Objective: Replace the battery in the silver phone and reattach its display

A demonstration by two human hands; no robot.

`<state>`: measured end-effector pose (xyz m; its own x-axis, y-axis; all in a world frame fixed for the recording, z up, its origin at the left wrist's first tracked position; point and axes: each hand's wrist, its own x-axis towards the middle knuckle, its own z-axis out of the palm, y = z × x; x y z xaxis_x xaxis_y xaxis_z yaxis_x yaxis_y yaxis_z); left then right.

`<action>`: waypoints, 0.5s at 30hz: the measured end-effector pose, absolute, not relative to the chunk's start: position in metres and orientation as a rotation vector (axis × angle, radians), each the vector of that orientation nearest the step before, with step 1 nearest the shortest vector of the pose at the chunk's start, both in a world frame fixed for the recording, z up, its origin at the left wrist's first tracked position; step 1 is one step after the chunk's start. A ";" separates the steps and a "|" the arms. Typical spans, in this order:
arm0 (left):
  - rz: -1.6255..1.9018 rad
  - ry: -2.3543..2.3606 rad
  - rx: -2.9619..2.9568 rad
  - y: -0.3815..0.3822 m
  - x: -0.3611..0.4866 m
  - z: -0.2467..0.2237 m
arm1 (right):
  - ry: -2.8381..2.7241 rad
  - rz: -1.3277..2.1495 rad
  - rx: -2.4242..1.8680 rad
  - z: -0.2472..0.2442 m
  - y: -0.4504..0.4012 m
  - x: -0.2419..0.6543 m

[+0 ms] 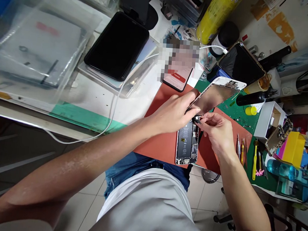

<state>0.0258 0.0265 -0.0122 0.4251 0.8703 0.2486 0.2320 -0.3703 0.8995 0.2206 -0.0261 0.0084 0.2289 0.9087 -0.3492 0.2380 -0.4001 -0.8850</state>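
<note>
An opened phone body [185,142] lies on the reddish-brown mat [157,142], its black battery and inner parts showing. Tilted up above its far end is the phone's white-edged screen panel [215,95], metal back facing me. My left hand [176,112] grips the panel's lower left edge between thumb and fingers. At the top of the phone body, the fingertips of my right hand [216,128] are pinched together by a small dark part [196,120]. Whether that part is held or only touched is hard to see.
Screwdrivers and tweezers [242,150] lie right of the mat, beside a yellow-handled tool [254,159]. A lit phone [176,78], a black phone [118,46] and a propped phone [240,63] stand beyond. A white cable [114,109] crosses the left side.
</note>
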 end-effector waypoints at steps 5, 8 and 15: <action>0.961 0.959 1.877 0.027 0.025 -0.012 | -1.067 1.198 -1.815 0.009 -0.025 0.218; 0.965 0.973 1.903 0.028 0.025 -0.012 | -1.072 1.196 -1.812 0.010 -0.025 0.218; 0.963 0.971 1.919 0.028 0.025 -0.013 | -1.082 1.226 -1.830 0.010 -0.023 0.221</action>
<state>0.0249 0.0282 -0.0128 0.4248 0.8619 0.2770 0.2837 -0.4173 0.8634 0.2207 -0.0231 0.0102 0.2129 0.9000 -0.3805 0.2655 -0.4280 -0.8639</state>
